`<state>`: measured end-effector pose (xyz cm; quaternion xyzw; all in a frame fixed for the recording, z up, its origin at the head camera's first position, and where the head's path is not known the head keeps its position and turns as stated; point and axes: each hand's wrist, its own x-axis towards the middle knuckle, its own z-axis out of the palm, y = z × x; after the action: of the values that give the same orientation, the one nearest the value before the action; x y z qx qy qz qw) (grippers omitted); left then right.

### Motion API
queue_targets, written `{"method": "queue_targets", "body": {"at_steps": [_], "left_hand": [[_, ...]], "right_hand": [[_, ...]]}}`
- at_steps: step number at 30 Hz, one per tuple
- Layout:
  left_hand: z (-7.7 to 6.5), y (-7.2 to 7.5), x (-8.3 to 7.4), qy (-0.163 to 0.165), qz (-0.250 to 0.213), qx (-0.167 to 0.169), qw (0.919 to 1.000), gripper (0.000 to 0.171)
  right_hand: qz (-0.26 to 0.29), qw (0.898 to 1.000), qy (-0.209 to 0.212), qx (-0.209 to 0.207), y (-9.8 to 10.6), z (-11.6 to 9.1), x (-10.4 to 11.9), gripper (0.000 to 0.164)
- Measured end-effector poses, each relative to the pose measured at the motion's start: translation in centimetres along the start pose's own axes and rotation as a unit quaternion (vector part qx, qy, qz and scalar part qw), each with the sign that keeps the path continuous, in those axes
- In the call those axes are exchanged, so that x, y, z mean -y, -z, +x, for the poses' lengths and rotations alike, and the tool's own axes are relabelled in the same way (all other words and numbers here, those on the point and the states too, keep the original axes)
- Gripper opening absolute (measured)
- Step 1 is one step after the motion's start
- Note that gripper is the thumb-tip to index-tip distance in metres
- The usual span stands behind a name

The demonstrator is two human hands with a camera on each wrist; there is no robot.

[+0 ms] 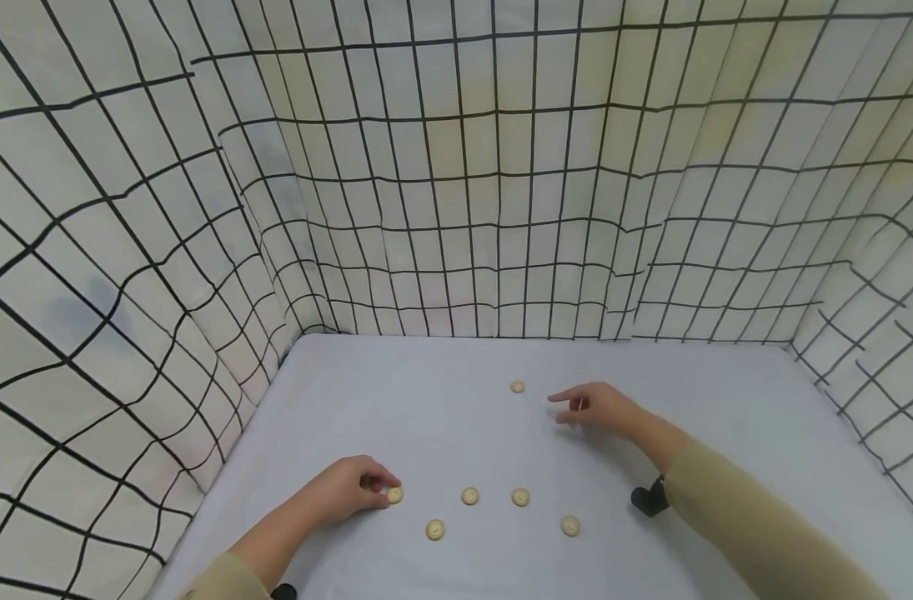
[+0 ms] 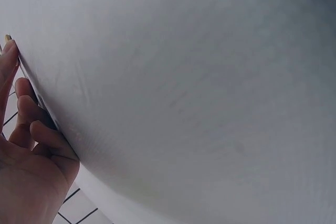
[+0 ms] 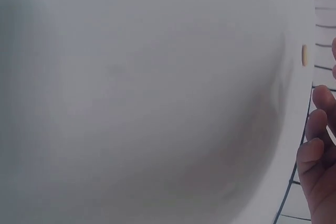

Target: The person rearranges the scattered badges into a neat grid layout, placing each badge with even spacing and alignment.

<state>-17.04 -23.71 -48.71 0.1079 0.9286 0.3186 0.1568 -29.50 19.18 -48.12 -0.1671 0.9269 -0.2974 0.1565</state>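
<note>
Left hand (image 1: pixel 348 490) is pinching a little flat, round, pale-yellow disc (image 1: pixel 395 496) at the near left of the smooth white desk (image 1: pixel 396 408). Right hand (image 1: pixel 604 408) has its grip spread, just right of a matching far disc (image 1: pixel 518 387).

- Leftmost disc (image 1: pixel 395 495): round, pale yellow, on the white table (image 1: pixel 381 400), its edge between the left hand's (image 1: pixel 351 490) thumb and finger.
- Far disc (image 1: pixel 518 387): pale yellow, lying flat well behind the others, near the right hand's (image 1: pixel 597 405) fingertips but apart from them.
- Near-left disc (image 1: pixel 435 530): flat, a raised rim around its centre, set forward and right of the leftmost one.
- Left middle disc (image 1: pixel 469 496) and right middle disc (image 1: pixel 520 497): flat, side by side, apart.
- Rightmost disc (image 1: pixel 570 526): flat, forward and right of that pair.
</note>
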Motion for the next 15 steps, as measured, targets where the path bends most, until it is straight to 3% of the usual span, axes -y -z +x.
{"method": "queue_targets", "body": {"at_steps": [9, 15], "left_hand": [[-0.1, 0.1, 0.1, -0.007, -0.003, -0.002, 1.0000, 0.019], [0.0, 0.0, 0.3, -0.006, -0.012, 0.003, 0.9999, 0.020]], "right_hand": [[-0.007, 0.994, 0.099, 0.042, -2.1, -4.2, -0.6, 0.037], [-0.001, 0.987, 0.137, 0.087, -3.2, -6.6, -0.4, 0.035]]}}
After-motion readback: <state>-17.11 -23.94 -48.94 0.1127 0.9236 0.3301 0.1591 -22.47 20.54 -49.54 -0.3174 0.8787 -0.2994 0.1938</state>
